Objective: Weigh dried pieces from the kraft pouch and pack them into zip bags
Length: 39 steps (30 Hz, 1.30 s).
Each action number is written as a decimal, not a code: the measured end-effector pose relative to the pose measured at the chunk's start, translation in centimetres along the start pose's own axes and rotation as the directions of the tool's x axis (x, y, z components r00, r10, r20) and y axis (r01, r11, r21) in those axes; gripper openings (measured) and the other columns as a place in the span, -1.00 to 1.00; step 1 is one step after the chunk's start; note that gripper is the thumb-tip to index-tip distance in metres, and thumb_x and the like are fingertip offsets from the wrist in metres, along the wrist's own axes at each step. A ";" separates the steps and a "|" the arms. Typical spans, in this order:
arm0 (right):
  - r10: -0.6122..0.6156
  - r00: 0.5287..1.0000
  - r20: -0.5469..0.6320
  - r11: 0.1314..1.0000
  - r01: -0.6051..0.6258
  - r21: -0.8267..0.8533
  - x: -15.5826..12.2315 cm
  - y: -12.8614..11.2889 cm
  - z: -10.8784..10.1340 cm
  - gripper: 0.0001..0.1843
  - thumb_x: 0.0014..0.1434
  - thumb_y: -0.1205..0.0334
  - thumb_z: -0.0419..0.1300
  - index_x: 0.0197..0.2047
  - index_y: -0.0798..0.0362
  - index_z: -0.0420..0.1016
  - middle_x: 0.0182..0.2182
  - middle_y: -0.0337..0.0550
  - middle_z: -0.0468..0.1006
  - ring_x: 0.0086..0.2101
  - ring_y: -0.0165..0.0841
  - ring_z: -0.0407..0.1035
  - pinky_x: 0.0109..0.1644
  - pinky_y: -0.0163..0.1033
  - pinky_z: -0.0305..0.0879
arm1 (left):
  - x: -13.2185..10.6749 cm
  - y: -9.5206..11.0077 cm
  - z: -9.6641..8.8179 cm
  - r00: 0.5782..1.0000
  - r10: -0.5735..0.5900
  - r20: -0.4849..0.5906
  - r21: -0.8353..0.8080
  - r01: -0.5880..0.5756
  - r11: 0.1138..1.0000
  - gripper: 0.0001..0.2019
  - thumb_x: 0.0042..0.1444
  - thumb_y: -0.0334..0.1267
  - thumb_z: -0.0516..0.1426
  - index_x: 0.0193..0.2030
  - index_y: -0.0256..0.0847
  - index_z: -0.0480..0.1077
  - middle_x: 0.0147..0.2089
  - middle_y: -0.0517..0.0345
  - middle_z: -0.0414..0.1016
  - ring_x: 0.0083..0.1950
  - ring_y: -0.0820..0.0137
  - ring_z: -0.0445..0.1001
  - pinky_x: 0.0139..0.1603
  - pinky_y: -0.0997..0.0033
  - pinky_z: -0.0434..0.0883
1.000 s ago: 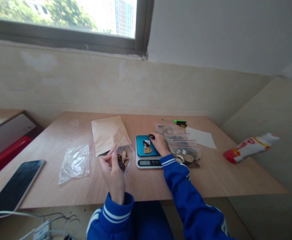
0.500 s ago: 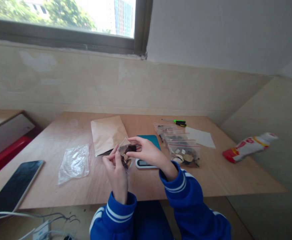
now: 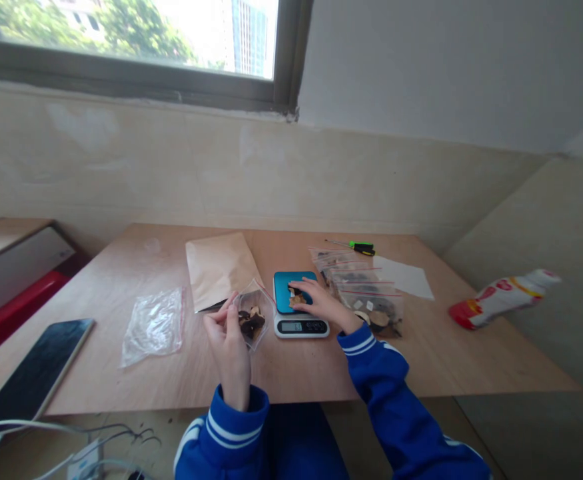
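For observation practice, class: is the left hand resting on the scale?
No, the left hand holds a zip bag beside the digital scale.

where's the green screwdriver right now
In the head view, the green-handled screwdriver lies right of centre on the wooden table, just beyond the zip bags, near the white paper.

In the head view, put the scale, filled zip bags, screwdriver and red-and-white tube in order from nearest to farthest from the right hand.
1. Scale: directly under the right hand.
2. Filled zip bags: just right of the hand.
3. Screwdriver: behind the bags.
4. Red-and-white tube: far off to the right.
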State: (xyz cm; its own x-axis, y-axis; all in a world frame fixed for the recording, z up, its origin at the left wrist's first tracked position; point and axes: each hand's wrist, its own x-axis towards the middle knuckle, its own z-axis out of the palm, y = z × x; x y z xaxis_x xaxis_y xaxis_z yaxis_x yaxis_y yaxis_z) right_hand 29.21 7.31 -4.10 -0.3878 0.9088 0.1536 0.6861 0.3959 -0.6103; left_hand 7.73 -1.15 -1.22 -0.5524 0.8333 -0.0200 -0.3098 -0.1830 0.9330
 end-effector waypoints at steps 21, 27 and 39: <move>-0.254 0.967 -0.033 0.935 0.254 0.247 -0.6 -13.3 -3.5 -0.41 0.02 0.15 0.37 0.14 -0.11 0.39 0.03 -0.13 0.51 0.04 -0.24 0.35 0.16 -0.07 0.25 | -1.1 2.6 1.2 0.958 -0.284 0.045 -0.126 0.287 0.949 -0.70 -0.05 -0.16 0.25 -0.39 -0.18 0.16 -0.09 0.00 0.55 0.05 0.19 0.51 -0.06 0.18 0.45; -0.130 0.985 -0.113 0.890 0.166 0.424 -2.5 -10.0 -3.3 -0.56 0.27 0.06 0.09 0.20 -0.10 0.32 0.17 -0.11 0.38 0.15 -0.28 0.27 0.22 -0.08 0.22 | -0.6 4.5 -0.2 0.864 -0.405 0.298 -0.085 0.446 0.891 -0.65 -0.09 -0.16 0.25 -0.48 -0.17 0.10 0.01 -0.06 0.53 0.15 0.09 0.44 -0.10 0.15 0.46; 0.184 0.916 -0.356 0.767 0.092 0.634 -4.3 -11.6 -2.6 -0.67 0.09 -0.07 0.26 -0.40 0.05 0.54 -0.50 -0.20 0.58 -0.46 -0.37 0.48 -0.32 -0.27 0.45 | 1.2 6.6 -0.6 0.619 -0.364 0.696 0.058 0.457 0.887 -0.68 0.06 0.04 0.15 -0.32 -0.20 0.49 0.13 -0.14 0.46 0.17 0.05 0.41 0.02 0.04 0.47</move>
State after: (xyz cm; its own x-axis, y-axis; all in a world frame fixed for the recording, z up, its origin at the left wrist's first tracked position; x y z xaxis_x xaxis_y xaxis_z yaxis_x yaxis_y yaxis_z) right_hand 24.55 -0.88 4.35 -0.0098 0.9523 0.3051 0.1003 0.3045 -0.9472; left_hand 4.56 -1.67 4.73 0.3098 0.9453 -0.1018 -0.4830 0.2487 0.8396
